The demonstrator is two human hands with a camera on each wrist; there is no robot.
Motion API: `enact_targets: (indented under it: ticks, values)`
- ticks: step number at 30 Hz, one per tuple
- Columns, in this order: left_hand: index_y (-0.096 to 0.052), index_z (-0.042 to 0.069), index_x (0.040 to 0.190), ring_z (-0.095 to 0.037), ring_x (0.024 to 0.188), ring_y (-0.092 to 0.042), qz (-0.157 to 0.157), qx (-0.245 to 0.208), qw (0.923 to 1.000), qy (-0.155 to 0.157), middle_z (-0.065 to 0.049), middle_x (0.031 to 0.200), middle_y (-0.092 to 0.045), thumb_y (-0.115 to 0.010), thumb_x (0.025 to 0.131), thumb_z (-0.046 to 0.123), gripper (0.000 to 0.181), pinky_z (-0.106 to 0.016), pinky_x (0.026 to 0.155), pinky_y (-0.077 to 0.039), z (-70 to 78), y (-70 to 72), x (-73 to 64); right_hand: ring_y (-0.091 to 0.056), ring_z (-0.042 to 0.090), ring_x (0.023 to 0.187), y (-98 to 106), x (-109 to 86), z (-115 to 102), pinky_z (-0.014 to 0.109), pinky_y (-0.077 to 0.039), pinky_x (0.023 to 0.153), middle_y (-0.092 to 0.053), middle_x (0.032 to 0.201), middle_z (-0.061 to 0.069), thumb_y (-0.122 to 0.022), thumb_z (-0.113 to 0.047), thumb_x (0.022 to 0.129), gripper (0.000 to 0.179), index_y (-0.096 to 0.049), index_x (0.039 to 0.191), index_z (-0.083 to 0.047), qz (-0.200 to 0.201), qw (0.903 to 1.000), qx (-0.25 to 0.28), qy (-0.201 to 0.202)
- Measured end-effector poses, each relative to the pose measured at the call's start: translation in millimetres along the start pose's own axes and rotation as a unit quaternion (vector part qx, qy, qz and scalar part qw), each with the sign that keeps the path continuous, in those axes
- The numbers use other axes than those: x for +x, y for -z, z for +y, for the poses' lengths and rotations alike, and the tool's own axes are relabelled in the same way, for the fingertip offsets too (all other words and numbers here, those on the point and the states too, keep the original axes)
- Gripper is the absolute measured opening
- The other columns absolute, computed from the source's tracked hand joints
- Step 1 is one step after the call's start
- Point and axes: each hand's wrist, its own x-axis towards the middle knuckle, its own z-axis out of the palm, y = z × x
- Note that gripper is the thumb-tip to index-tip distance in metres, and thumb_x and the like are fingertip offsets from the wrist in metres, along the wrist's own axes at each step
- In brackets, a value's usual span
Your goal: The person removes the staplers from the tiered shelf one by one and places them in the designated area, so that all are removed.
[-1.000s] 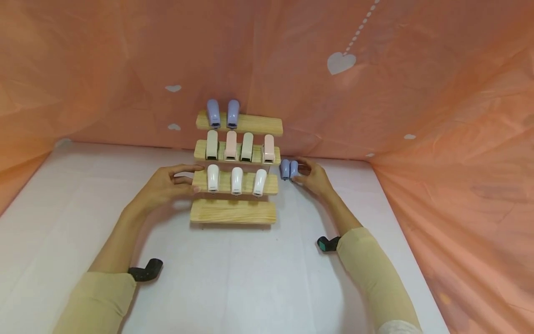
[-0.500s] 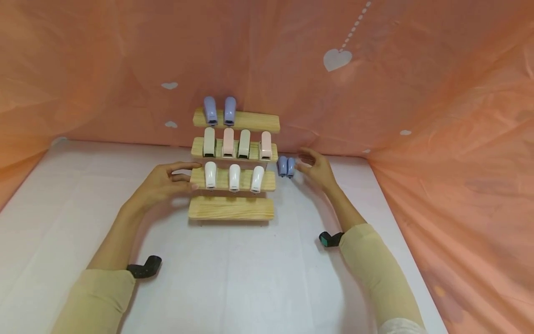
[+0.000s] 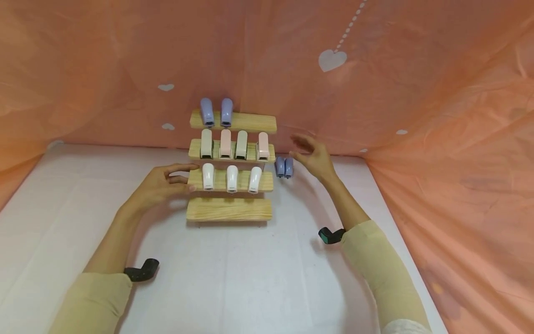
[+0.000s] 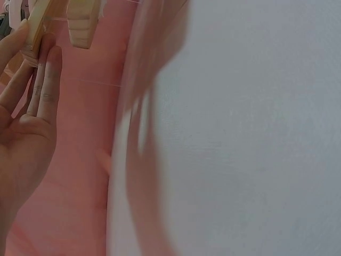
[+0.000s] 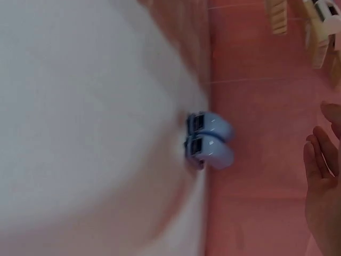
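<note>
My left hand (image 3: 160, 183) holds the left end of a tiered wooden rack's third board (image 3: 267, 182), thumb and fingers on either side of it. My right hand (image 3: 314, 157) is raised to the right of the rack, fingers apart with nothing between them. Just below and left of it, two blue mini staplers (image 5: 210, 138) stand side by side on the table. Two lavender staplers (image 3: 226, 111) sit on the top board. Green and pink staplers (image 3: 263, 146) alternate on the second board, and three white staplers (image 3: 232, 178) line the third.
The lowest board (image 3: 229, 211) of the rack bears nothing. A white cloth covers the table (image 3: 250, 278). Orange sheeting (image 3: 375, 93) with white hearts hangs behind the rack and along both sides.
My right hand has let go of the two blue staplers and risen away from them. My left hand stays at the rack's end. The head view has shifted slightly.
</note>
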Motion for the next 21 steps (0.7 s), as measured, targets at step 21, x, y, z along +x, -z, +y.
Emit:
enact_targets:
  ticks: [21]
  values:
    - [-0.053,-0.001,0.140,-0.012,0.095,-0.070,-0.002,0.005,1.0000,0.001,-0.008,0.107,-0.072,-0.078,0.086,0.010,0.061,-0.023,0.082,-0.055,-0.5,1.1,1.1,-0.058,0.046,0.112,-18.0,25.0,-68.4,0.052,-0.046,0.100,-0.061,0.122,0.032,-0.070,0.013,0.083,0.042,-0.059,0.123,0.017,0.003,0.9962,-0.009,0.087]
